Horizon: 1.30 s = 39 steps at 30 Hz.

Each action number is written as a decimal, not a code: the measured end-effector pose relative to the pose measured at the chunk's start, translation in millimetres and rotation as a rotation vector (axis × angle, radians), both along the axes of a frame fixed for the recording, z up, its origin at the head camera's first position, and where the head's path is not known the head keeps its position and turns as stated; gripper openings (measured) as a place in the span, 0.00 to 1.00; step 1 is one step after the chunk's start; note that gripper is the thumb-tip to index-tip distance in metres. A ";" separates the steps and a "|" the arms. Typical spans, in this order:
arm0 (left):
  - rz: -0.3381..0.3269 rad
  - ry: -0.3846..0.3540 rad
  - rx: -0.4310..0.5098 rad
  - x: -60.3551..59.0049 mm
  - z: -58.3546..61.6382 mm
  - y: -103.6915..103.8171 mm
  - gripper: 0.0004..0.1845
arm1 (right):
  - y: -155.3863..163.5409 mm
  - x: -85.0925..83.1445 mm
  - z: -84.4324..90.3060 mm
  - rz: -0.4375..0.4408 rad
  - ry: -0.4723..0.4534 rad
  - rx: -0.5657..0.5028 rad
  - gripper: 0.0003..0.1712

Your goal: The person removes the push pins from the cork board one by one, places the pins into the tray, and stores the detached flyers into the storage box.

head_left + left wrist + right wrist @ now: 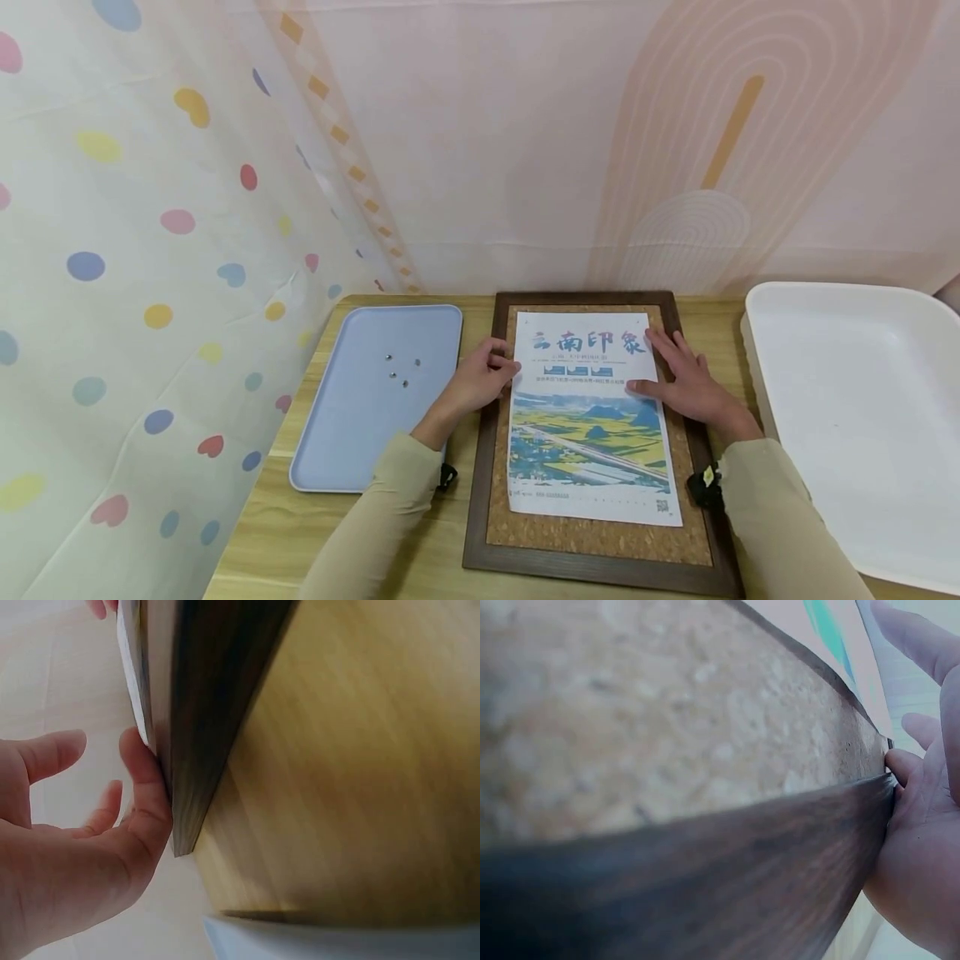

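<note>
A printed poster (577, 500), with large characters on top and a landscape of fields below, lies on a cork board (600, 546) with a dark wooden frame (480, 500). Beside the poster's upper left edge is my left hand (480, 377), fingers loosely bent; in the left wrist view its thumb (56, 754) stands apart from the finger touching the frame's side. My right hand (697, 387) rests spread over the poster's upper right edge, thumb on the paper. In the right wrist view that hand (922, 817) leans against the frame, with the paper's edge slightly raised off the cork.
On the left of the wooden table (258, 533) lies a pale blue tray (352, 433) holding several small metallic pieces (393, 375), too small to identify. A large white tray (840, 400) stands right of the board. A patterned curtain (480, 167) hangs behind.
</note>
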<state>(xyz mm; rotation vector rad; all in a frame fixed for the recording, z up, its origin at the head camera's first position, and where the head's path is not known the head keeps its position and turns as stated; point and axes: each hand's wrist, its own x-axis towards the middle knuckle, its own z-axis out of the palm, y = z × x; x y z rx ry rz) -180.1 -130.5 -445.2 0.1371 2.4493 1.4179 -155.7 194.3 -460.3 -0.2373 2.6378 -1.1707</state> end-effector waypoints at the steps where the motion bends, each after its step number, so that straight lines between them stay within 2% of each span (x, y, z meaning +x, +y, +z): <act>1: 0.004 0.004 -0.002 -0.1 -0.5 0.5 0.21 | -0.2 -0.1 -0.1 -0.001 0.001 0.003 0.59; 6: 0.013 0.013 -0.028 0.4 -2.3 2.0 0.21 | -0.9 -0.6 -1.3 -0.002 0.011 0.021 0.58; 17: -0.022 -0.008 -0.029 -0.4 -2.0 6.0 0.19 | -0.7 0.6 -0.9 -0.025 -0.001 0.023 0.57; 22: -0.026 -0.009 0.000 1.8 -1.8 12.3 0.18 | 0.1 1.5 0.4 -0.056 -0.007 0.025 0.56; 30: 0.008 0.018 -0.017 2.7 -1.3 19.1 0.17 | -1.6 -0.3 6.6 -0.140 -0.029 0.041 0.52; 33: 0.017 0.037 -0.017 3.4 -3.8 19.1 0.16 | -3.0 0.3 8.8 -0.167 -0.017 0.037 0.48; 39: 0.019 0.105 -0.050 2.9 -9.4 20.0 0.09 | -2.7 2.8 12.7 -0.266 0.028 -0.073 0.33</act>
